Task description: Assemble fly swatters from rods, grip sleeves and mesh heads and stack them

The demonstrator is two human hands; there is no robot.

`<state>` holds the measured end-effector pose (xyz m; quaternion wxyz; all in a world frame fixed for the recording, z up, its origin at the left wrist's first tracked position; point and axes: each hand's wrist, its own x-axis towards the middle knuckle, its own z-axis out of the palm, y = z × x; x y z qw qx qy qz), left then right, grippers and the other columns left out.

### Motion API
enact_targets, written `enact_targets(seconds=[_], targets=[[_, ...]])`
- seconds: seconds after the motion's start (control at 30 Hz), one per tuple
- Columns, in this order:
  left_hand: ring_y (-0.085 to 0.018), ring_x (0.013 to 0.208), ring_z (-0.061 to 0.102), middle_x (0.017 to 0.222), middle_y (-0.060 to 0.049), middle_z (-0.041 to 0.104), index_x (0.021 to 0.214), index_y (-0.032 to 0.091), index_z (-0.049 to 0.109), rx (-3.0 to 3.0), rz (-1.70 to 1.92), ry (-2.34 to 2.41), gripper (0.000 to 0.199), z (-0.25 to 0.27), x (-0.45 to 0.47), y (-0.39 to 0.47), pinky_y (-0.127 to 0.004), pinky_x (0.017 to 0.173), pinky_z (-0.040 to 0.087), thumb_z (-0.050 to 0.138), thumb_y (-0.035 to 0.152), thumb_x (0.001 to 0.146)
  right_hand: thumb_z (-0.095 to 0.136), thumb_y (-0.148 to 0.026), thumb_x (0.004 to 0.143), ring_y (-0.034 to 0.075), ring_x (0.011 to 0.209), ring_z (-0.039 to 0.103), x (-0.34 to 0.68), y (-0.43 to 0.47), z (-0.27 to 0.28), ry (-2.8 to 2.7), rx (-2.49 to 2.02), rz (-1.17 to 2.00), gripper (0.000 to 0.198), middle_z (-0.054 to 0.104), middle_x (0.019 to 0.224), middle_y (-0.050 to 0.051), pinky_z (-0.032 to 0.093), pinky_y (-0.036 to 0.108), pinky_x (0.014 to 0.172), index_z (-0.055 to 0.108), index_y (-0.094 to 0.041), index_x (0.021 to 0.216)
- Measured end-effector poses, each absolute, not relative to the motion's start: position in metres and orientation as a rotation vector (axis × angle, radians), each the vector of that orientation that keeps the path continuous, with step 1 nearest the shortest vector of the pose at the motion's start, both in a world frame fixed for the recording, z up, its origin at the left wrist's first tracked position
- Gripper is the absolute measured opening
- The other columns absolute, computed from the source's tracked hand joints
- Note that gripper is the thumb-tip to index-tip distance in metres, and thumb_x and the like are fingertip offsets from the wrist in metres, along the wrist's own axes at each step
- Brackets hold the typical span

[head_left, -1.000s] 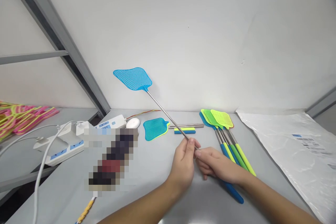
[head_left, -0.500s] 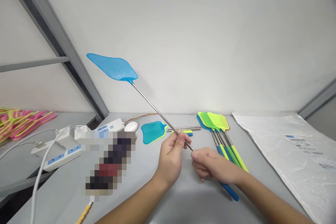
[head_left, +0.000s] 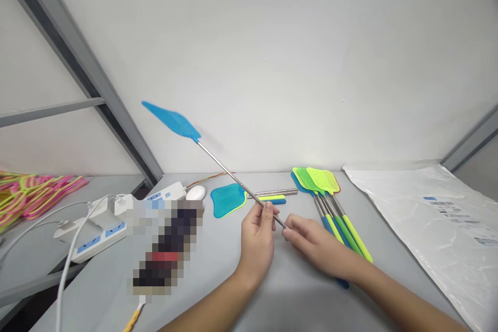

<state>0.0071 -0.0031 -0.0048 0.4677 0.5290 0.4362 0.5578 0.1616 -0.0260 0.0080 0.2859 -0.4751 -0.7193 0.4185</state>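
A blue fly swatter (head_left: 175, 122) with a long metal telescopic rod slants up to the left above the table. My left hand (head_left: 259, 241) pinches the rod between thumb and fingers, about halfway down its lower part. Farther down, my right hand (head_left: 313, 244) closes on the lower end, its fingers partly hidden. A blue handle end peeks out below my right wrist, in line with the rod. Behind my left hand, blue and yellow-green swatters (head_left: 227, 201) lie with metal rods. Right of my right hand is a fanned row of green, yellow-green and blue swatters (head_left: 322, 180).
White power strips (head_left: 101, 241) with plugs and cables lie on the left. Near them are a round white object (head_left: 195, 193) and a pixelated dark item (head_left: 167, 249). Pink and yellow cords (head_left: 39, 192) lie far left. A white plastic mailing bag (head_left: 412, 187) covers the right side.
The blue swatter's head has dropped a little, shifted slightly right and turned more edge-on. My right hand's fingers have shifted at the rod's lower end; less of the handle shows.
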Motion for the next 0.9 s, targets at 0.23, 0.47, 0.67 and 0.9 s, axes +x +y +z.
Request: enact_targets(seconds=[0.23, 0.47, 0.67, 0.9], targets=[[-0.01, 0.059, 0.042, 0.059, 0.002, 0.046, 0.083, 0.016, 0.062, 1.228, 1.351, 1.065, 0.037, -0.006, 0.01, -0.005, -0.021, 0.055, 0.034, 0.051, 0.051, 0.089, 0.037, -0.045, 0.097, 0.012, 0.06, 0.043, 0.172, -0.026, 0.022, -2.15, -1.412, 0.784, 0.031, 0.052, 0.068, -0.003, 0.027, 0.025, 0.056, 0.051, -0.022, 0.081], [-0.007, 0.046, 0.028, 0.047, 0.007, 0.035, 0.083, 0.017, 0.059, 1.129, 1.34, 0.973, 0.038, -0.002, 0.01, 0.0, -0.021, 0.047, 0.024, 0.047, 0.051, 0.091, 0.035, -0.041, 0.098, 0.013, 0.056, 0.042, 0.172, -0.024, 0.022, -2.23, -1.443, 0.592, 0.03, 0.05, 0.062, -0.002, 0.023, 0.027, 0.054, 0.052, -0.023, 0.082], [-0.007, 0.044, 0.026, 0.044, 0.008, 0.033, 0.078, 0.017, 0.057, 1.062, 1.447, 0.958, 0.037, 0.006, 0.0, 0.015, -0.02, 0.046, 0.024, 0.051, 0.053, 0.088, 0.034, -0.044, 0.098, 0.013, 0.057, 0.043, 0.178, -0.023, 0.029, -2.235, -1.438, 0.674, 0.035, 0.051, 0.063, -0.002, 0.025, 0.027, 0.054, 0.05, -0.022, 0.075], [-0.006, 0.042, 0.036, 0.05, 0.007, 0.038, 0.082, 0.018, 0.057, 1.055, 1.447, 0.943, 0.035, 0.003, 0.003, 0.007, -0.02, 0.045, 0.028, 0.051, 0.052, 0.089, 0.034, -0.043, 0.098, 0.014, 0.065, 0.049, 0.185, -0.027, 0.034, -2.211, -1.462, 0.775, 0.032, 0.057, 0.073, -0.001, 0.031, 0.026, 0.058, 0.049, -0.022, 0.079]])
